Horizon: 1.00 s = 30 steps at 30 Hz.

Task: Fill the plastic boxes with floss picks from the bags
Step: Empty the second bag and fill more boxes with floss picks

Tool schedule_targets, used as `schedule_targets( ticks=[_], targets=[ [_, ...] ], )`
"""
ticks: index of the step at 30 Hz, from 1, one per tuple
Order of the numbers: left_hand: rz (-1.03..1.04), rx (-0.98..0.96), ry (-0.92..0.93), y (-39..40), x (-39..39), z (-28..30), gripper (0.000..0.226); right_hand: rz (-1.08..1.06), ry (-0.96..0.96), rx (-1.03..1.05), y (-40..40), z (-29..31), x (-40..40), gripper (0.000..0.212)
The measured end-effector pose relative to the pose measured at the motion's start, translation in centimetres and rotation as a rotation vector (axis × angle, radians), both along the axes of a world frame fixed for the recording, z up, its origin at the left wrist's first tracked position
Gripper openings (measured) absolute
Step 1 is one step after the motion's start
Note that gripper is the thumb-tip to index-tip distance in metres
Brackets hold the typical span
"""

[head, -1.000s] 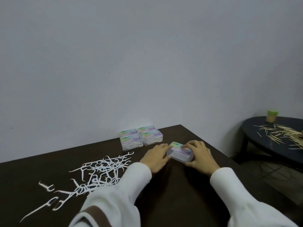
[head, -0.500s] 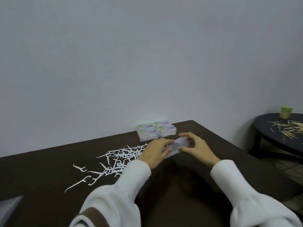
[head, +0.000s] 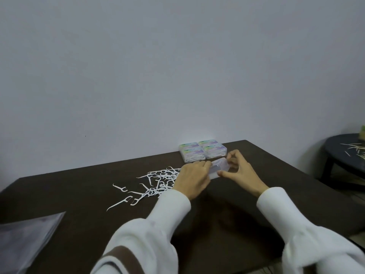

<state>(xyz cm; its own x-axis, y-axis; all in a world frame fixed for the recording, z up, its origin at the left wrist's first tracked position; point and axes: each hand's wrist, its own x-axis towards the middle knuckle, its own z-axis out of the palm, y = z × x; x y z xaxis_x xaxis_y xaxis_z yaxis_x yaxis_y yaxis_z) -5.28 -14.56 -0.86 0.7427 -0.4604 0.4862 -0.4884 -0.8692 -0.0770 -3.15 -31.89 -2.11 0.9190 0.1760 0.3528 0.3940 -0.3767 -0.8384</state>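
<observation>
Seen from the head camera, the left hand (head: 190, 177) and right hand (head: 240, 172) pinch a small clear plastic box (head: 219, 168) over the dark brown table (head: 79, 186), between scattered white floss picks (head: 156, 181) and four stacked filled boxes (head: 202, 153).

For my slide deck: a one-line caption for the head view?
Both hands, left and right, hold a clear plastic box beside loose floss picks and four stacked boxes.
</observation>
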Motion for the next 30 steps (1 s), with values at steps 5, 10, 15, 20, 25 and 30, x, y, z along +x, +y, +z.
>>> schedule_targets(
  ticks=[5,10,15,20,25,30],
  targets=[
    [0.019,0.060,-0.023,-0.2,-0.4,1.1,0.034,0.047,-0.021,-0.010,-0.8,-0.4,-0.3,0.024],
    [0.079,-0.031,-0.032,0.2,-0.4,1.1,0.038,0.098,0.028,0.020,-1.8,-1.3,-0.3,0.028],
    [0.162,-0.095,0.025,0.6,0.3,0.5,0.039,0.076,0.101,-0.042,-2.2,-1.6,-0.5,0.056],
    [0.187,-0.117,0.151,2.4,0.8,-0.8,0.042,-0.048,0.265,-0.224,-2.9,-2.4,0.2,0.081],
    [0.201,-0.173,0.245,5.0,0.6,-1.9,0.040,-0.120,0.264,-0.288,-2.6,-3.4,0.3,0.080],
    [0.239,-0.348,0.329,8.1,0.6,-3.0,0.039,-0.374,-0.100,-0.255,-1.0,-3.3,-0.6,0.053]
  ],
)
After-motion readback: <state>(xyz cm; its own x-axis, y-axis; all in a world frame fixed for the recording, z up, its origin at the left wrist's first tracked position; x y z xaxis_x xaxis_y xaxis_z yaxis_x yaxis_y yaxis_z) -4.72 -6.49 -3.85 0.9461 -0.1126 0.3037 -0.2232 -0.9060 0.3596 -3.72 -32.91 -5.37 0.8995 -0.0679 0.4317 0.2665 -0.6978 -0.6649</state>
